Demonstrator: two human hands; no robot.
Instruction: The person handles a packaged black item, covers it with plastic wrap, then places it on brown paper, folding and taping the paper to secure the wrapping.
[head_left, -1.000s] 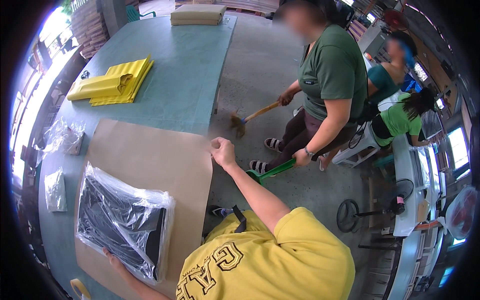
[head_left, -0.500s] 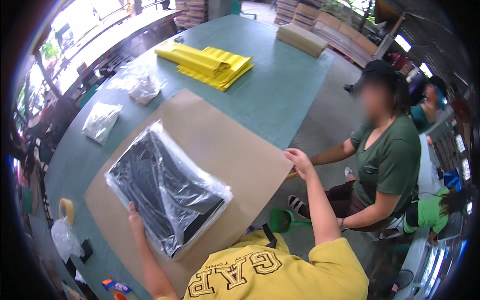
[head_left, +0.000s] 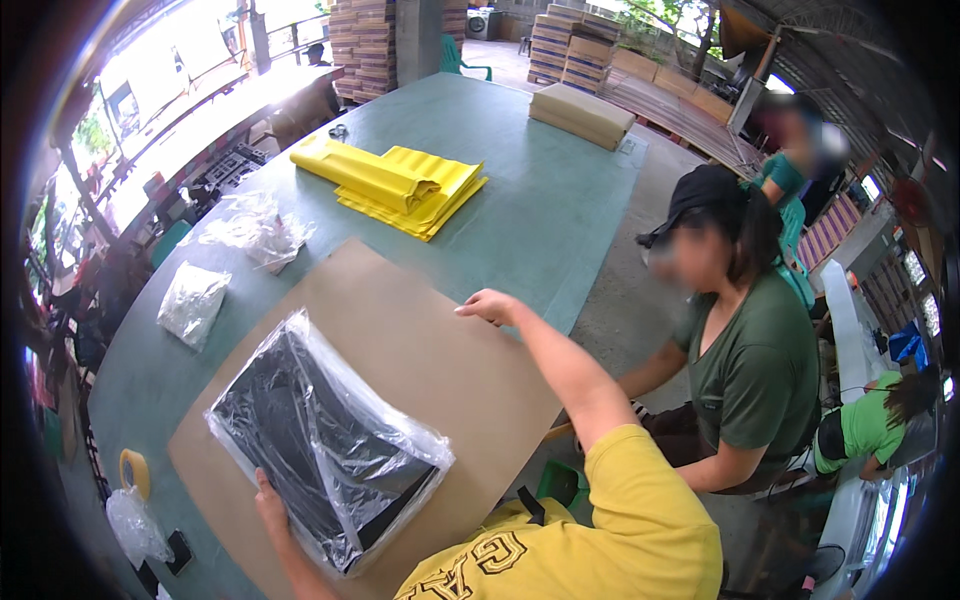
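Note:
A flat dark item in clear plastic wrap [head_left: 330, 440] lies on a large brown paper sheet [head_left: 400, 330]. My left hand [head_left: 272, 505] rests against the item's left side, its visible fingers stretched along the plastic. At the sheet's far right edge is my right hand [head_left: 490, 306], with thumb and fingers drawn together. Whether the paper's edge is between those fingertips cannot be made out. The sheet lies across the near part of a green table [head_left: 500, 190].
Farther back are folded yellow sheets [head_left: 400, 185] and a brown stack [head_left: 580, 115]. Plastic bags [head_left: 195, 305] and a tape roll [head_left: 133, 472] lie on the left. Close on my right sits a person in dark green [head_left: 755, 365], near a green dustpan [head_left: 562, 482].
My right hand has moved left along the sheet's far edge, away from its right corner. My left hand stays beside the wrapped item. The view has shifted, showing more of the background.

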